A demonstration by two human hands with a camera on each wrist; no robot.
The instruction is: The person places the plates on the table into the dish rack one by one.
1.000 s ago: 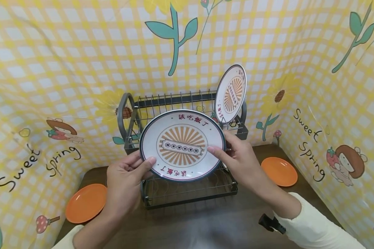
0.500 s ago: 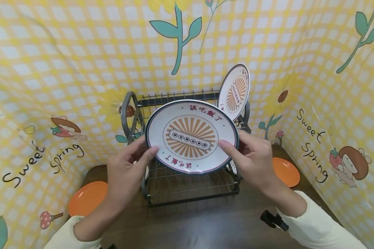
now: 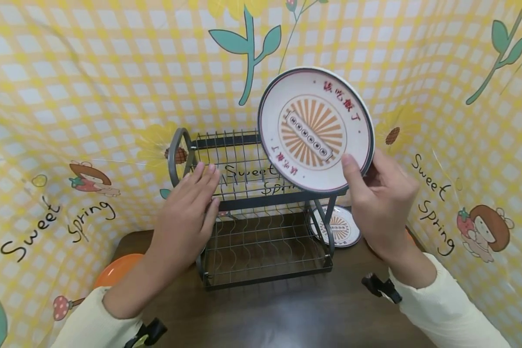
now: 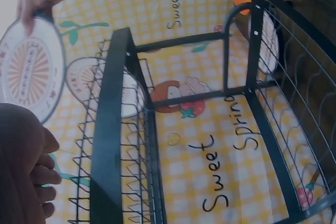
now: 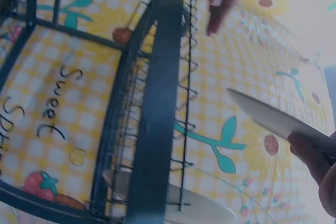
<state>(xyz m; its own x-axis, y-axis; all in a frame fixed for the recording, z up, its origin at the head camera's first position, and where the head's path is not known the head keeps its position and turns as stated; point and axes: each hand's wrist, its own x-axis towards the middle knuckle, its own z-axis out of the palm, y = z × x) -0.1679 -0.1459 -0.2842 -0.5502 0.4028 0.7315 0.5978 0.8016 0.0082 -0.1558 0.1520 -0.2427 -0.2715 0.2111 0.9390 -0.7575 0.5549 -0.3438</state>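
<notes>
My right hand (image 3: pixel 384 205) pinches the rim of a white plate (image 3: pixel 282 130) with a dark border and orange sunburst, thumb on its face. It holds the plate tilted above the right end of a two-tier dish rack (image 3: pixel 261 200). At the rack's upper left, my left hand (image 3: pixel 182 217) holds nothing, its fingers extended and overlapping the top tier. A matching plate (image 4: pixel 81 77) stands in the top tier in the left wrist view; in the head view the held plate hides it. Another patterned plate (image 3: pixel 343 227) shows beside the lower tier's right end.
An orange plate (image 3: pixel 117 270) lies on the brown table (image 3: pixel 252 309) at left, partly behind my left forearm. A second orange plate (image 3: pixel 410 236) is mostly hidden by my right wrist. Yellow checked cloth (image 3: pixel 126 87) encloses the back and sides.
My left hand has let go of the plate and stays at the rack's left. My right hand has carried the plate up and right, turning it more upright, over the standing plate.
</notes>
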